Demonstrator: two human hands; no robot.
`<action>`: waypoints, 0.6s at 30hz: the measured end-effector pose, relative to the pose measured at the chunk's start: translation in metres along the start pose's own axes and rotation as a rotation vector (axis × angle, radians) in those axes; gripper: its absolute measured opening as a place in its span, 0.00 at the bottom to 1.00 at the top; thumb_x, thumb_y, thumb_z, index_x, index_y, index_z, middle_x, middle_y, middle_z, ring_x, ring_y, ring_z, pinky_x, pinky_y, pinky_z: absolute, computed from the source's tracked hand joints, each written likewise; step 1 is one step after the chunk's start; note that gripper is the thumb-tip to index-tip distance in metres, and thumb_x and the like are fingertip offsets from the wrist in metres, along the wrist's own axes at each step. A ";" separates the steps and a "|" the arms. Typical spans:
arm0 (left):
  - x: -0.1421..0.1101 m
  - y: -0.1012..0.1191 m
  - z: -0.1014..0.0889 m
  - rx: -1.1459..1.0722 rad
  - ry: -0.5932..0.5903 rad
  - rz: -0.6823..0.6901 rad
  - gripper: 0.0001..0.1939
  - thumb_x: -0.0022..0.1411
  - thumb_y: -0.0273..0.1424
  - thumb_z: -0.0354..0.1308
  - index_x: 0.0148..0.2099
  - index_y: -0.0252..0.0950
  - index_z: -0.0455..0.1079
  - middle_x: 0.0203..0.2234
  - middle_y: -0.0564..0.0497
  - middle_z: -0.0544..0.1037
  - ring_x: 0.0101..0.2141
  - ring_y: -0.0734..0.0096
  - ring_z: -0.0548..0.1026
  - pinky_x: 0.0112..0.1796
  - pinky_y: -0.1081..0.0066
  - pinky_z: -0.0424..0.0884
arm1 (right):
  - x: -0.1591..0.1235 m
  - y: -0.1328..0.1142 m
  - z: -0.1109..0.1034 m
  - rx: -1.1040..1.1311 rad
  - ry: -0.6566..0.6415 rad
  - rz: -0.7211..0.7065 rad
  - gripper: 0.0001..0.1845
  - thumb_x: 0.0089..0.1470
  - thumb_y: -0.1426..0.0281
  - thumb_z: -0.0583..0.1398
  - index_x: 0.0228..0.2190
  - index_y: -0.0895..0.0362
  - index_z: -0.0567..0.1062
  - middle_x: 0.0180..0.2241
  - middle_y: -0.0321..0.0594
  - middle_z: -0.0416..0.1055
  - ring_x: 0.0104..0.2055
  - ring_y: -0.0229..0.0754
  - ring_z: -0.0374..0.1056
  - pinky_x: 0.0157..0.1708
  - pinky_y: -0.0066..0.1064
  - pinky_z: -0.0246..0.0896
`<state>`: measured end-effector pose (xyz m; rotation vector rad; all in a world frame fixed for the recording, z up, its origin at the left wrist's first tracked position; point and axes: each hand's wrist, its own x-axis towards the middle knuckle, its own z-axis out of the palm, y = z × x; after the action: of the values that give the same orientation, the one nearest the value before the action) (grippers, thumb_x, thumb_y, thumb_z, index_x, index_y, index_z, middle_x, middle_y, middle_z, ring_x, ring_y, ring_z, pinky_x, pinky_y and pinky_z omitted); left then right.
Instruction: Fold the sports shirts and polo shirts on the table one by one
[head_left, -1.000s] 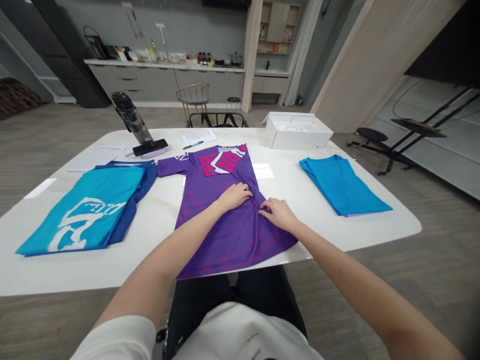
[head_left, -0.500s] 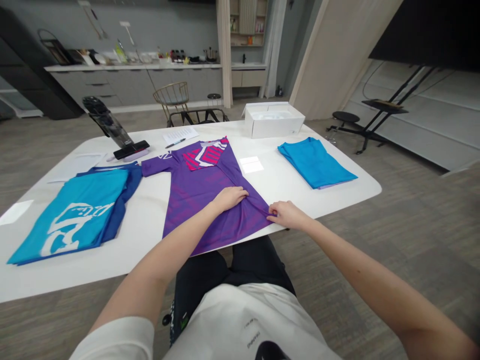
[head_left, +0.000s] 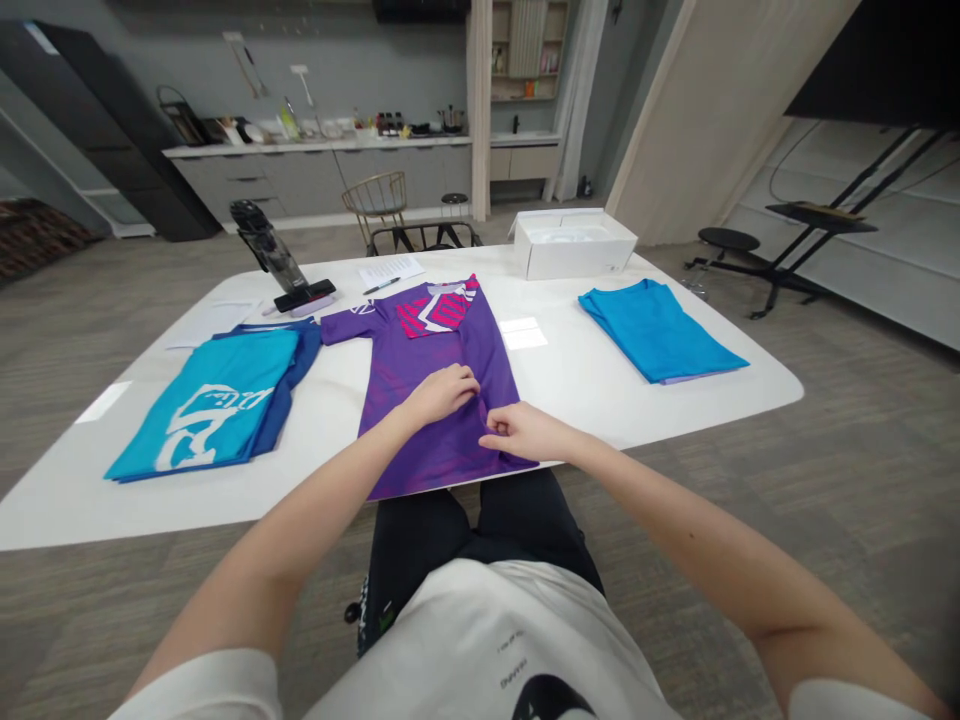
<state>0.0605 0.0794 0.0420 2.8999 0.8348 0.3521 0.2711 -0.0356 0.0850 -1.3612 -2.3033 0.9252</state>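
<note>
A purple shirt (head_left: 409,385) with a pink and white pattern near its collar lies on the white table (head_left: 559,370), its hem at the front edge. Its right side is folded inward, while the left sleeve sticks out. My left hand (head_left: 444,393) is closed on the fabric near the middle of the right half. Slightly lower and to the right, my right hand (head_left: 521,430) pinches the shirt's right side. A folded blue shirt (head_left: 660,330) lies to the right. On the left, a light blue shirt with white print (head_left: 217,400) lies over a dark blue garment (head_left: 300,365).
At the table's far side stands an open white box (head_left: 574,245). A handheld vacuum cleaner (head_left: 277,255) stands at the back left, near a pen (head_left: 381,286) and papers (head_left: 390,268). Chairs (head_left: 379,200) are behind the table, and a round stool (head_left: 727,240) is at the right.
My right hand has moved left and inward with the shirt's right side, folding it over. My left hand has shifted slightly with the fabric. The camera view has turned a little left.
</note>
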 end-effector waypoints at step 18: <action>-0.038 0.020 0.021 -0.003 0.010 0.032 0.12 0.73 0.36 0.51 0.49 0.39 0.74 0.43 0.48 0.77 0.43 0.65 0.74 0.46 0.63 0.62 | 0.018 0.050 0.019 -0.132 -0.182 0.109 0.09 0.56 0.62 0.67 0.31 0.55 0.79 0.25 0.34 0.75 0.27 0.38 0.68 0.30 0.27 0.55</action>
<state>0.0449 0.0414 0.0178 2.9141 0.7888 0.3702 0.2848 -0.0099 0.0361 -1.5276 -2.4847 0.9823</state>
